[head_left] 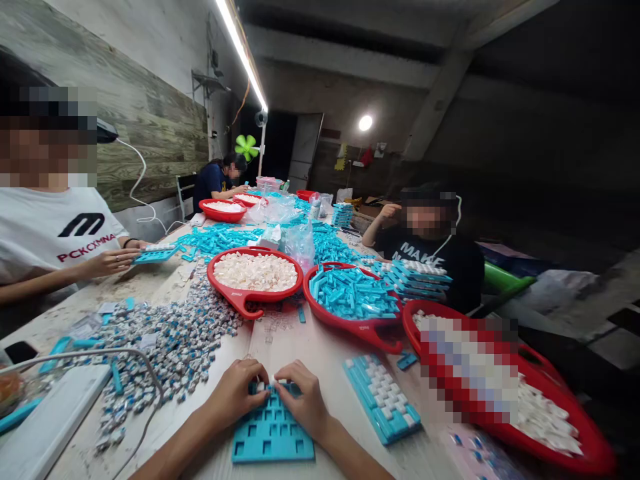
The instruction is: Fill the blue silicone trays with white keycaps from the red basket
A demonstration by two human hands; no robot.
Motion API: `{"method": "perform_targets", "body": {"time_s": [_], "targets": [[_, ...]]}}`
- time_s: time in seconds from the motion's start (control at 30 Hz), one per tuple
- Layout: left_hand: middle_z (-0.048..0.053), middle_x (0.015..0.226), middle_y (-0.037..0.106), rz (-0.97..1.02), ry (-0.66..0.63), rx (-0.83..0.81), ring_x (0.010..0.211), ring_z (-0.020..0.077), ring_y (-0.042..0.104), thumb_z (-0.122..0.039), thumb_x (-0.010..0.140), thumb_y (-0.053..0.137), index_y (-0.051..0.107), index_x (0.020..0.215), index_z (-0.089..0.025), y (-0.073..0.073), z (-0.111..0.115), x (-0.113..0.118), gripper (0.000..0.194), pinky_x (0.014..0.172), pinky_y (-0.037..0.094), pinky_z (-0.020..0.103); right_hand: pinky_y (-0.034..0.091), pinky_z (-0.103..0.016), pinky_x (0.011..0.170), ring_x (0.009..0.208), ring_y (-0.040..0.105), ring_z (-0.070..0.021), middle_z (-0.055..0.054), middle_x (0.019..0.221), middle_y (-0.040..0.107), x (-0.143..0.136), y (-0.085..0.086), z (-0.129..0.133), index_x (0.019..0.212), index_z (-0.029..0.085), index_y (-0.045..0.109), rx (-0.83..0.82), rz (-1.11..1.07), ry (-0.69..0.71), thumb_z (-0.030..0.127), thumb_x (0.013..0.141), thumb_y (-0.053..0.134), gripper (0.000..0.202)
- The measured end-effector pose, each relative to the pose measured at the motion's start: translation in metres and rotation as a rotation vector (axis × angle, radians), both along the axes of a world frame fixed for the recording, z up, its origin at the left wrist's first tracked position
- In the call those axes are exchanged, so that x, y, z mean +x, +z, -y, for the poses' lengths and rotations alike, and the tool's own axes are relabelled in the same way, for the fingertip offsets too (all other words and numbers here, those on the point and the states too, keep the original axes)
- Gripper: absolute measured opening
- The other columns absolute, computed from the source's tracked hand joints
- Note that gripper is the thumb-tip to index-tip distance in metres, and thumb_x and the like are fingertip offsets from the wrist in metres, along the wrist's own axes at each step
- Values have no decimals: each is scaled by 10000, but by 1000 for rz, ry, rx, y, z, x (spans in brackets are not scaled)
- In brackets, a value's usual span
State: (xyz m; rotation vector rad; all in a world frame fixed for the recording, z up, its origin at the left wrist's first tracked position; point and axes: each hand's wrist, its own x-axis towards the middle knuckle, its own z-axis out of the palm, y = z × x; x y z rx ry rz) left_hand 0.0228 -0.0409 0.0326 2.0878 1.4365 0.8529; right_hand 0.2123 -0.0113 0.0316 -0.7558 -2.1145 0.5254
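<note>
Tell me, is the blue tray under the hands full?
Not full: the blue tray has open nearer holes; the fingers partly hide its far end.

Head camera: my single feed, worn on the person's head, facing forward and down.
Hands: I get the left hand [241, 392] and right hand [304, 393] from above and behind, near me, low in the middle.
Table [327, 363]: I look along its length from one end.
Door [307, 143]: well away, high in my wide view.

The left hand [239, 395] and right hand [306, 395] are partly hiding the tray [277, 439], while the rightmost bowl [597, 453] is showing blurred contents.
</note>
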Motion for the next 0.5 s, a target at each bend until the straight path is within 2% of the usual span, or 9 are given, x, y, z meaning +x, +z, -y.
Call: {"method": "perform_targets", "body": {"time_s": [0.23, 0.37, 0.5], "targets": [[14, 798, 646, 26, 7, 8, 760, 168, 564, -239, 746, 629, 645, 819, -189, -8, -3, 0, 90, 692, 371, 249, 448, -297, 713, 765, 588, -178, -37, 774, 662, -1, -3, 0, 805, 179, 617, 26, 0, -5, 119, 801, 614, 59], [17, 808, 653, 35, 16, 12, 767, 174, 569, -245, 724, 627, 649, 824, -190, -5, -2, -2, 116, 697, 378, 253, 456, -299, 715, 767, 591, -177, -39, 787, 665, 0, -2, 0, 817, 180, 621, 41, -18, 6, 131, 811, 612, 50], [13, 819, 665, 63, 7, -2, 753, 168, 575, -184, 669, 596, 656, 850, -189, 0, -1, -5, 191, 708, 398, 250, 466, -301, 727, 791, 601, -177, -48, 819, 669, 2, 4, -1, 860, 179, 632, 77, -98, -23, 134, 837, 596, 62]]}}
